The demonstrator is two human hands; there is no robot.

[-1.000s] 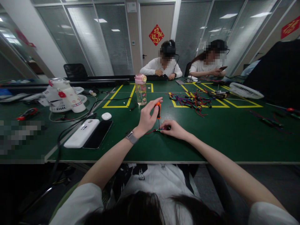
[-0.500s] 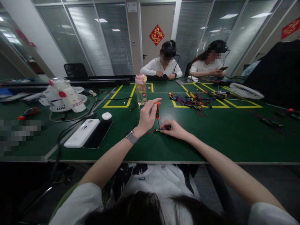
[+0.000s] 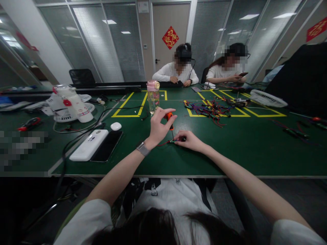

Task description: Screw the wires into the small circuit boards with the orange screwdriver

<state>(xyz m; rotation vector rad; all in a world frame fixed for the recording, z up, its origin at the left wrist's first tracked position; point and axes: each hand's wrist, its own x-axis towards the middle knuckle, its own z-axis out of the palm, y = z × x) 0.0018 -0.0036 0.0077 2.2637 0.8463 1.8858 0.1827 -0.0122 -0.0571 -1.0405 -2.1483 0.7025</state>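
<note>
An upright screwdriver (image 3: 172,128) with an orange and black handle stands with its thin shaft pointing down at a small green circuit board (image 3: 171,141). My left hand (image 3: 158,129), wearing a watch, is curled about the top of the handle with thumb and index finger on either side; part of the grip is hidden. With its fingers pinched, my right hand (image 3: 188,140) holds the circuit board against the table at the shaft's tip. A red wire (image 3: 163,144) runs left from the board.
Beyond my hands stands a pink-lidded bottle (image 3: 153,98). A pile of wired boards (image 3: 208,108) lies to the right. On the left are a white power bank (image 3: 89,145), a black phone (image 3: 107,145), a white case (image 3: 115,126) and cables. Two people sit across the green table (image 3: 242,146).
My left hand has turned slightly about the screwdriver's handle, its thumb now reaching further right and its fingers curved more. The right hand and board keep their place.
</note>
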